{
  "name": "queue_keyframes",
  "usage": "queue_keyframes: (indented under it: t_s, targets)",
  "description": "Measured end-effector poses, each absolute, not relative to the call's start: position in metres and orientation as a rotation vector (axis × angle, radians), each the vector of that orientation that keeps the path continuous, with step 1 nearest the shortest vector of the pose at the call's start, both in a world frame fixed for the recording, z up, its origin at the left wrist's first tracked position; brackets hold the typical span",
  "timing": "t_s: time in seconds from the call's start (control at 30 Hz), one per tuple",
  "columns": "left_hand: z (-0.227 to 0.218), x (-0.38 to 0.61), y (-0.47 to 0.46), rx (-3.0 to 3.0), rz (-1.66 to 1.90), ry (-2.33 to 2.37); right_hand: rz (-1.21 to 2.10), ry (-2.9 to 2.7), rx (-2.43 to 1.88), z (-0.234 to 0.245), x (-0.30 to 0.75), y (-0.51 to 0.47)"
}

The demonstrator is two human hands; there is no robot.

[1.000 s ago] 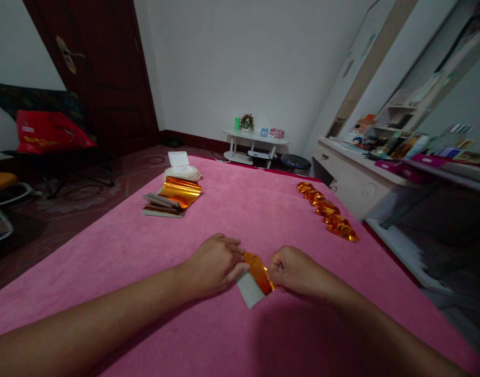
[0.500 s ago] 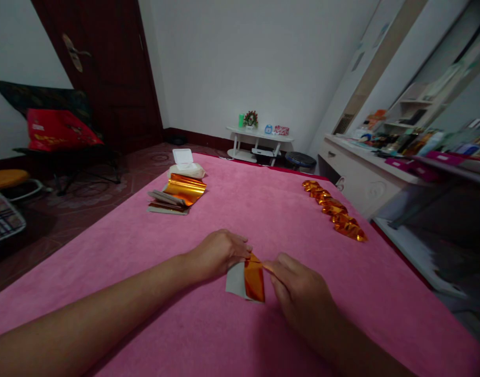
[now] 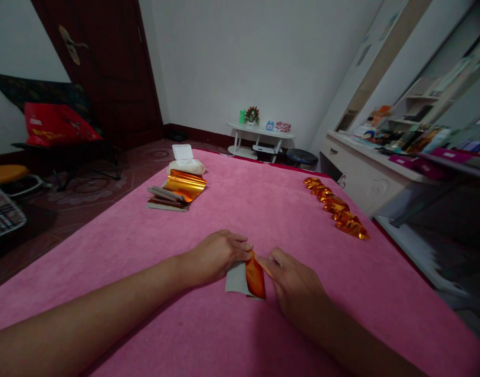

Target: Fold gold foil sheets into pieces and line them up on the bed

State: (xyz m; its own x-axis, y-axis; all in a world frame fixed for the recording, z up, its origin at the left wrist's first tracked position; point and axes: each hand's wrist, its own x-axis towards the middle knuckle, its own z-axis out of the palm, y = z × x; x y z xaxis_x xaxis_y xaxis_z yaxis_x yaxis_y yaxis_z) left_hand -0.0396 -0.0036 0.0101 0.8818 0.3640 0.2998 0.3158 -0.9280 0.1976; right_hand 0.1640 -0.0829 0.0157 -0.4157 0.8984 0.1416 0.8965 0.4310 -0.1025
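Note:
A small sheet of gold foil paper (image 3: 251, 278), orange-gold on one face and grey-white on the other, lies partly folded on the pink cloth (image 3: 240, 204). My left hand (image 3: 218, 254) rests on its left side, fingers curled and pressing the grey part down. My right hand (image 3: 293, 285) pinches the folded gold flap at its top edge. Both hands meet at the paper's upper corner.
A stack of gold foil sheets (image 3: 177, 189) and a white wipes pack (image 3: 186, 162) lie at the far left. A row of several folded gold pieces (image 3: 336, 208) runs along the right. A white dresser (image 3: 366, 175) stands right; a dark door (image 3: 102, 68) is behind.
The paper has swung from slanting to nearly upright, with the gold flap folded over the grey side. My right hand has moved from the paper's right end to its top corner.

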Motion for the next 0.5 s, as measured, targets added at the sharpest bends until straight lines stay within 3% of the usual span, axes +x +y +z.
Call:
queue_keyframes:
  t_s: [0.27, 0.5]
  targets:
    - [0.009, -0.043, -0.007, 2.859, 0.539, 0.575, -0.187, -2.536, -1.483, 0.007, 0.154, -0.089]
    - [0.014, -0.045, -0.012, 2.773, 0.574, 0.567, 0.001, -2.574, -1.375, 0.008, 0.143, -0.112]
